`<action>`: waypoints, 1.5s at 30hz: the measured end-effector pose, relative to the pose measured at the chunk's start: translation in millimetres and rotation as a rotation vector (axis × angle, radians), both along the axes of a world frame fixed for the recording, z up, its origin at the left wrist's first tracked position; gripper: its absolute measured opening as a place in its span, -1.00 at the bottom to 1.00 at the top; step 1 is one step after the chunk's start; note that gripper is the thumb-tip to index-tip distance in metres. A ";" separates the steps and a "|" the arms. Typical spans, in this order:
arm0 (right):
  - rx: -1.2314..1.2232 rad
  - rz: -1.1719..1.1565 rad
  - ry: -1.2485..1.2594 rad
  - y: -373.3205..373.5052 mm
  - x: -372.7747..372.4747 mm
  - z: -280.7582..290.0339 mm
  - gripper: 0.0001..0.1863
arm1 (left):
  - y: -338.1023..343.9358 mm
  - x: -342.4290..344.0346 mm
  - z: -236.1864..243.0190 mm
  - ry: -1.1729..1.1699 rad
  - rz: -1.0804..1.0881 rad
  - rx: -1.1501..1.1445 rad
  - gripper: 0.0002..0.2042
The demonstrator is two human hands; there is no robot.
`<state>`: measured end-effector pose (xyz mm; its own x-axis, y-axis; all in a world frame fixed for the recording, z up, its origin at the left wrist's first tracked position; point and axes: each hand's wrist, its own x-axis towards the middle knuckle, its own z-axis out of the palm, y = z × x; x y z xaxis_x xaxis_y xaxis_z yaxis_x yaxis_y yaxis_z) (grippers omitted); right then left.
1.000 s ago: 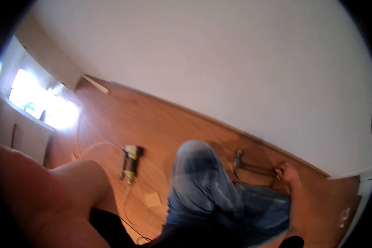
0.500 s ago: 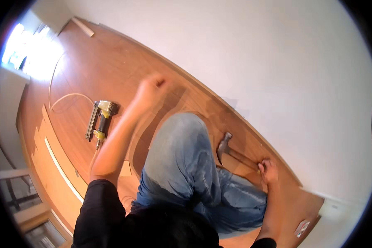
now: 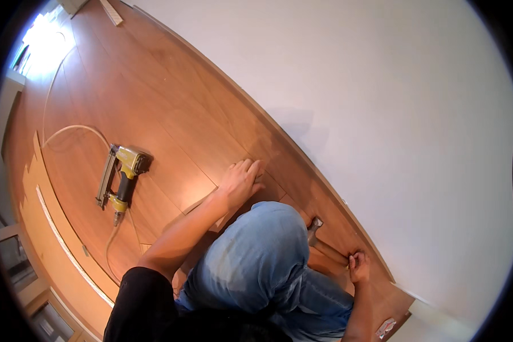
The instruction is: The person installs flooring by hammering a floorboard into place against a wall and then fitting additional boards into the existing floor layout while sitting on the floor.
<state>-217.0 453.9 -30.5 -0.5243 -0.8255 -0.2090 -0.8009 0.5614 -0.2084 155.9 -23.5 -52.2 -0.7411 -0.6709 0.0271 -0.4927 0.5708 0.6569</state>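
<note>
At the centre of the frame I see the left hand (image 3: 239,182) low over the wooden floor (image 3: 154,97), fingers lightly bent and close together, thumb a little apart, nothing visible in them; whether they touch the boards I can't tell. Toward the lower right, the right hand (image 3: 359,266) has its fingers curled around the handle end of a hammer (image 3: 330,251), its head pointing toward the raised knee (image 3: 273,228). A nail gun (image 3: 133,162) lies left of centre.
</note>
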 end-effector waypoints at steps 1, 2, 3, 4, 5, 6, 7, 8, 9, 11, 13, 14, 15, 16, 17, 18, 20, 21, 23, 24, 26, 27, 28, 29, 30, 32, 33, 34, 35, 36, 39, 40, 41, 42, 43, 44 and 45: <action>0.019 -0.001 -0.010 0.4 -0.5 -2.4 -0.75 | -6.0 -3.9 -2.7 -0.005 0.034 0.055 -0.58; 0.014 -0.032 -0.024 0.7 -1.0 -3.9 -0.75 | -9.8 -6.5 -5.3 -0.012 0.066 0.111 -0.63; 0.007 -0.065 -0.039 0.5 -0.7 -5.0 -0.76 | -12.7 -8.1 -8.0 -0.014 0.066 0.123 -0.63; 0.016 -0.066 -0.041 0.2 -0.3 -5.1 -0.76 | -14.2 -9.6 -10.0 0.012 0.063 0.084 -0.68; 0.006 -0.050 -0.034 -1.4 0.4 -5.0 -0.76 | -15.3 -10.3 -11.5 0.021 0.071 0.052 -0.72; 0.003 -0.049 -0.023 -2.8 1.7 -3.7 -0.77 | -14.7 -10.8 -12.6 0.033 0.056 0.049 -0.72; 0.004 -0.038 -0.032 -5.4 3.3 -2.1 -0.77 | -14.2 -10.9 -13.3 0.004 0.047 -0.011 -0.77; 0.033 -0.102 -0.041 -8.1 5.1 0.1 -0.78 | -13.2 -9.0 -13.4 -0.036 0.053 -0.058 -0.80; 0.081 -0.155 -0.042 -11.5 8.0 2.1 -0.78 | -12.1 -5.3 -13.5 -0.051 0.067 -0.062 -0.80; 0.075 -0.146 -0.119 -17.3 14.8 8.5 -0.77 | -9.3 5.8 -13.0 -0.153 -0.085 -0.168 -0.83; -0.029 -0.095 -0.221 -26.3 25.9 12.1 -0.72 | -8.6 25.9 -10.9 -0.018 0.029 0.040 -0.84; -0.132 -0.009 -0.288 -29.6 30.9 13.8 -0.69 | -12.5 34.9 -9.9 0.018 0.028 0.075 -0.84; -0.142 0.014 -0.288 -34.8 38.0 14.6 -0.69 | -14.0 52.0 -7.6 0.058 0.064 0.029 -0.84; -0.109 0.143 -0.214 -38.5 45.1 15.7 -0.67 | -14.8 67.8 -3.8 0.117 0.150 0.235 -0.85; -0.116 0.249 -0.137 -43.3 52.1 15.5 -0.63 | -15.2 82.6 1.1 0.186 0.225 0.439 -0.83; -0.108 0.277 -0.126 -47.8 59.6 14.3 -0.63 | -14.1 104.3 7.7 0.316 0.273 0.325 -0.79; -0.034 0.365 0.012 -54.8 73.3 11.0 -0.52 | -19.7 157.5 23.3 0.380 0.406 0.629 -0.75; -0.049 0.369 0.003 -58.4 77.4 8.9 -0.52 | -25.3 187.6 31.8 0.398 0.528 0.710 -0.70; 0.025 0.328 -0.032 -63.0 82.4 5.7 -0.46 | -35.3 249.4 44.9 0.168 0.631 0.292 -0.71; 0.018 0.355 -0.034 -64.7 83.3 4.7 -0.46 | -39.2 278.0 49.8 0.039 0.681 0.131 -0.73; 0.086 0.294 -0.018 -67.7 82.4 3.6 -0.43 | -38.4 315.9 49.2 -0.070 0.762 -0.079 -0.73; 0.011 0.390 -0.032 -69.3 82.4 3.6 -0.43 | -35.8 325.9 46.7 -0.074 0.874 -0.130 -0.73; 0.080 0.337 0.013 -71.1 83.4 4.3 -0.41 | -33.5 331.2 42.5 -0.102 1.010 -0.133 -0.71; 0.199 0.258 0.054 -72.5 85.9 5.3 -0.40 | -28.2 336.7 38.3 -0.623 0.645 -0.333 -0.66; 0.148 0.311 0.066 -73.9 89.0 7.9 -0.40 | -25.0 331.4 32.5 -0.454 0.847 -0.149 -0.48; 0.189 0.083 -0.043 -75.1 98.3 15.8 -0.36 | -17.4 326.9 24.3 -0.525 0.843 -0.042 -0.13; 0.208 0.116 -0.066 -75.0 103.7 20.9 -0.36 | -16.8 327.1 22.2 -0.552 0.803 -0.084 -0.23; 0.160 0.114 -0.059 -73.0 108.5 28.8 -0.49 | -18.0 327.3 23.1 -0.539 0.781 -0.018 -0.29; 0.107 0.111 -0.051 -71.2 112.7 36.1 -0.60 | -20.2 329.3 25.4 -0.522 0.772 -0.004 -0.35; 0.099 0.125 -0.046 -67.8 114.2 46.9 -0.60 | -20.0 332.3 30.0 -0.504 0.761 0.013 -0.35; 0.299 -0.014 -0.040 -54.2 106.9 80.5 -0.25 | -14.7 344.1 56.0 -0.511 0.679 0.006 -0.47; 0.170 -0.024 -0.037 -50.3 102.5 88.0 -0.29 | -7.3 349.9 65.1 -0.497 0.674 -0.018 -0.49; 0.040 -0.032 -0.037 -47.6 99.0 92.4 -0.33 | 2.2 357.1 77.1 -0.481 0.669 -0.032 -0.51; -0.056 -0.048 -0.063 -43.7 96.4 94.8 -0.31 | 17.0 368.2 88.2 -0.482 0.679 -0.072 -0.48; -0.060 -0.036 -0.066 -43.5 93.6 94.1 -0.31 | 32.1 380.4 99.0 -0.479 0.692 -0.089 -0.48; -0.187 -0.034 -0.028 -43.6 93.9 92.2 -0.30 | 50.0 399.5 107.4 -0.458 0.793 -0.106 -0.47; -0.313 -0.030 0.009 -46.0 93.7 90.1 -0.29 | 64.8 419.1 113.4 -0.436 0.910 -0.175 -0.47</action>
<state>-123.2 407.9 59.6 -0.5500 -0.8332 0.0577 -0.7874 0.4943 -0.3682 575.1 41.2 61.2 0.0780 -0.9966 0.0284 -0.9631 -0.0679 0.2604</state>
